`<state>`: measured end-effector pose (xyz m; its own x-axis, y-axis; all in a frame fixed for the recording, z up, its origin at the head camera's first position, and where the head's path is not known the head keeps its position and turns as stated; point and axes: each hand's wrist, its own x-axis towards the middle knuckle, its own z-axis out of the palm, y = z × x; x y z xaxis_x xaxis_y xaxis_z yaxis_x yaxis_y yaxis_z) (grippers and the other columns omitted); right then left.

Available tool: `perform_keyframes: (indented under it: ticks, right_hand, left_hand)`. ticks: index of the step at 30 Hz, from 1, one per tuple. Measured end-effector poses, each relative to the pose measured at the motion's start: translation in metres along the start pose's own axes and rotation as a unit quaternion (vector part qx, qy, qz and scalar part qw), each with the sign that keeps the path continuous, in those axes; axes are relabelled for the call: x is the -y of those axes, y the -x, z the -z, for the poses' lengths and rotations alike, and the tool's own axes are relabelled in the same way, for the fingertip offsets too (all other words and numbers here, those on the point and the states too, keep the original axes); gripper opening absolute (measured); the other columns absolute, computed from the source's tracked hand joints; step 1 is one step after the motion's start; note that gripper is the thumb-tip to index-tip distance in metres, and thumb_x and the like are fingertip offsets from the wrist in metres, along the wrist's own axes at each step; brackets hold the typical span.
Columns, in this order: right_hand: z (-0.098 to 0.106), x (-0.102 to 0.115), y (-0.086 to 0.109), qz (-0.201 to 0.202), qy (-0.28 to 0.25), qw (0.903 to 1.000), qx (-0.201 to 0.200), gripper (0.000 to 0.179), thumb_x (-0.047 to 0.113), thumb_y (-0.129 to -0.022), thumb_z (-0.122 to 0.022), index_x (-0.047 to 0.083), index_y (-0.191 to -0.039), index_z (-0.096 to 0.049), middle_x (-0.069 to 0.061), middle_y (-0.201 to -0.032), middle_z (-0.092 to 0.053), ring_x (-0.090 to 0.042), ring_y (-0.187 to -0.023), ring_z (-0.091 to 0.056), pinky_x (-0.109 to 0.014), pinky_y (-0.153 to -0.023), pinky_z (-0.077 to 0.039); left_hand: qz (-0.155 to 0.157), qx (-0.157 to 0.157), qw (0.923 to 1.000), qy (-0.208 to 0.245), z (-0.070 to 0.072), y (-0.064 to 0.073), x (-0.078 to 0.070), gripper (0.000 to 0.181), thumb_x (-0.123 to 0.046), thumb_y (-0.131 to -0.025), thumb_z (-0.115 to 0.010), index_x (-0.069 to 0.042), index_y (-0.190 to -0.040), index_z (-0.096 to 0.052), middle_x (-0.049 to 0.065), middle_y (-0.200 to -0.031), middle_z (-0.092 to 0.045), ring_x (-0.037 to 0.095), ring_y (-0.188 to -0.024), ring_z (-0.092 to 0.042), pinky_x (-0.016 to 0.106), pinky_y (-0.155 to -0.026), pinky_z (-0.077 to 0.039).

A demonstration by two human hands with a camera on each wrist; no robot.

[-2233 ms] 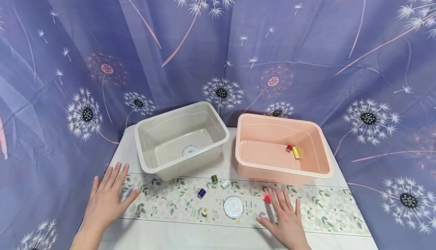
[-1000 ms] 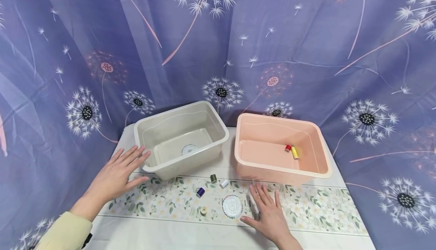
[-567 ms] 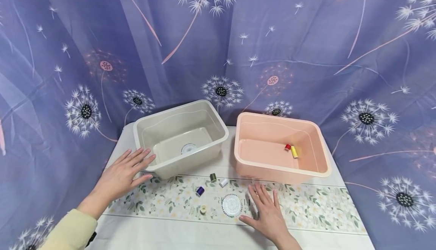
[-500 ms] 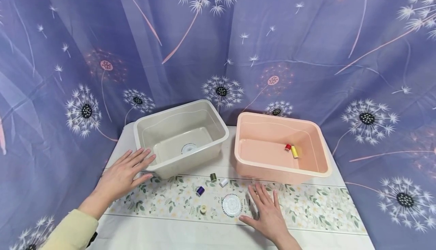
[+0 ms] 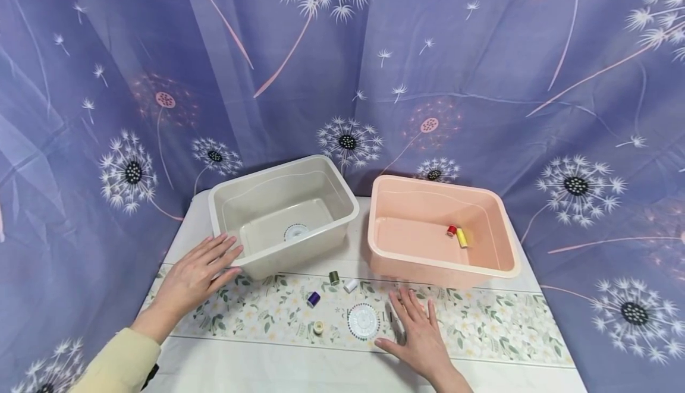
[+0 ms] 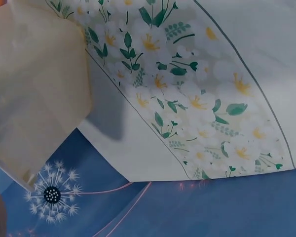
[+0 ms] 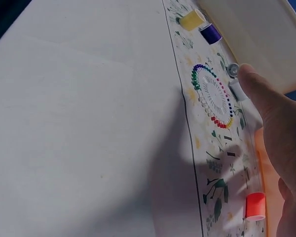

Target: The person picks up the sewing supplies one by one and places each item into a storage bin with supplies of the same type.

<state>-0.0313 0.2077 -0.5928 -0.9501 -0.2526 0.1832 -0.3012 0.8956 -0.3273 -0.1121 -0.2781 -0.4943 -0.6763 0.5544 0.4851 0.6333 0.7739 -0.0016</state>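
Four fingers of the left hand (image 5: 188, 279) were straight, the thumb apart from them, at the near left corner of the grey bin (image 5: 307, 254); whether they touched its rim could not be told. On that bin's floor lay a pin wheel (image 5: 296, 232). In front, on the flowered strip (image 5: 508, 321) of the cloth, came a purple spool (image 5: 313, 299), a pale yellow spool (image 5: 318, 327) nearer the person, a green spool (image 5: 334, 277), a white spool (image 5: 350, 286) and a second pin wheel (image 5: 363, 321). Next was the right hand (image 5: 420, 338), its fingers spread and holding nothing, with a bright red spool (image 7: 255, 206) beside it, mostly hidden from the head view. Beyond, the pink bin (image 5: 423, 271) held a dark red spool (image 5: 452, 230) and, just right of it, a yellow spool (image 5: 462, 238).
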Motion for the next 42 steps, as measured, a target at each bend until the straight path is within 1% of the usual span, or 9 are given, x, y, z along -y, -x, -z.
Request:
perform_keyframes:
  ticks: [2, 5, 8, 15, 21, 26, 32, 38, 42]
  right_hand:
    - [0.000, 0.000, 0.000, -0.001, -0.002, 1.0000, 0.003, 0.102, 0.075, -0.067, -0.067, 0.019, -0.148, -0.039, -0.011, -0.153, -0.035, -0.035, -0.140, -0.032, -0.052, -0.119, 0.004]
    - [-0.001, 0.000, 0.001, -0.006, -0.003, 0.9999, 0.008, 0.102, 0.073, -0.067, -0.069, 0.020, -0.148, -0.039, -0.011, -0.153, -0.035, -0.034, -0.141, -0.032, -0.055, -0.119, 0.001]
    - [-0.002, 0.000, 0.001, -0.011, -0.003, 0.9998, 0.013, 0.102, 0.074, -0.067, -0.068, 0.021, -0.149, -0.039, -0.010, -0.154, -0.035, -0.033, -0.141, -0.031, -0.056, -0.118, -0.003]
    - [-0.005, 0.001, 0.001, -0.010, -0.008, 0.9998, 0.013, 0.102, 0.080, -0.068, -0.062, 0.019, -0.147, -0.042, -0.010, -0.154, -0.035, -0.033, -0.142, -0.031, -0.061, -0.116, -0.011]
    - [-0.006, 0.001, 0.000, -0.014, -0.004, 0.9998, 0.015, 0.102, 0.079, -0.066, -0.063, 0.020, -0.147, -0.043, -0.010, -0.153, -0.036, -0.033, -0.141, -0.032, -0.064, -0.113, -0.015]
    - [-0.007, 0.001, 0.000, -0.017, -0.002, 0.9996, 0.022, 0.102, 0.076, -0.065, -0.067, 0.021, -0.147, -0.041, -0.010, -0.153, -0.036, -0.033, -0.141, -0.032, -0.066, -0.112, -0.016]
    - [-0.008, 0.000, 0.001, -0.022, -0.006, 0.9993, 0.030, 0.102, 0.077, -0.066, -0.066, 0.021, -0.148, -0.040, -0.009, -0.154, -0.034, -0.033, -0.141, -0.033, -0.067, -0.112, -0.014]
    - [-0.008, 0.001, 0.001, -0.023, -0.014, 0.9991, 0.032, 0.102, 0.074, -0.066, -0.070, 0.020, -0.148, -0.041, -0.009, -0.154, -0.034, -0.033, -0.141, -0.033, -0.067, -0.111, -0.014]
    - [-0.008, 0.002, -0.001, -0.015, -0.017, 0.9995, 0.023, 0.101, 0.073, -0.066, -0.070, 0.019, -0.147, -0.042, -0.010, -0.153, -0.036, -0.033, -0.140, -0.033, -0.067, -0.111, -0.015]
  left_hand:
    - [-0.004, -0.015, 0.9999, 0.006, -0.002, 0.000, 0.000, 0.053, -0.039, -0.086, -0.065, -0.010, -0.130, -0.061, 0.015, -0.133, -0.058, 0.036, -0.125, -0.052, 0.038, -0.120, -0.021]
    - [-0.011, -0.037, 0.9992, 0.009, -0.005, -0.001, -0.001, 0.051, -0.047, -0.097, -0.048, -0.009, -0.128, -0.063, 0.015, -0.130, -0.061, 0.036, -0.122, -0.055, 0.038, -0.119, -0.023]
    - [-0.018, -0.064, 0.9977, 0.011, -0.007, -0.002, -0.002, 0.056, -0.050, -0.101, -0.038, -0.008, -0.125, -0.065, 0.016, -0.126, -0.063, 0.036, -0.119, -0.057, 0.037, -0.118, -0.025]
    - [-0.033, -0.108, 0.9932, 0.026, -0.011, -0.004, -0.001, 0.048, -0.044, -0.097, -0.050, -0.005, -0.119, -0.068, 0.018, -0.120, -0.066, 0.038, -0.114, -0.059, 0.034, -0.117, -0.028]
    - [-0.051, -0.112, 0.9919, 0.031, -0.011, -0.006, 0.002, 0.047, -0.042, -0.097, -0.051, -0.004, -0.118, -0.069, 0.019, -0.117, -0.067, 0.039, -0.113, -0.059, 0.035, -0.118, -0.027]
    - [-0.067, -0.113, 0.9910, 0.027, -0.011, -0.007, 0.005, 0.047, -0.041, -0.097, -0.052, -0.003, -0.117, -0.069, 0.020, -0.116, -0.067, 0.039, -0.112, -0.060, 0.041, -0.113, -0.034]
    - [-0.076, -0.122, 0.9893, 0.022, -0.013, -0.009, 0.005, 0.047, -0.041, -0.099, -0.049, -0.003, -0.116, -0.069, 0.019, -0.114, -0.068, 0.039, -0.110, -0.061, 0.047, -0.105, -0.042]
    - [-0.083, -0.139, 0.9865, 0.023, -0.014, -0.010, 0.005, 0.044, -0.039, -0.098, -0.051, -0.002, -0.114, -0.070, 0.019, -0.111, -0.069, 0.041, -0.107, -0.062, 0.048, -0.104, -0.043]
    - [-0.083, -0.135, 0.9871, 0.024, -0.014, -0.010, 0.005, 0.046, -0.040, -0.100, -0.049, -0.002, -0.113, -0.071, 0.019, -0.110, -0.069, 0.041, -0.108, -0.062, 0.048, -0.103, -0.044]
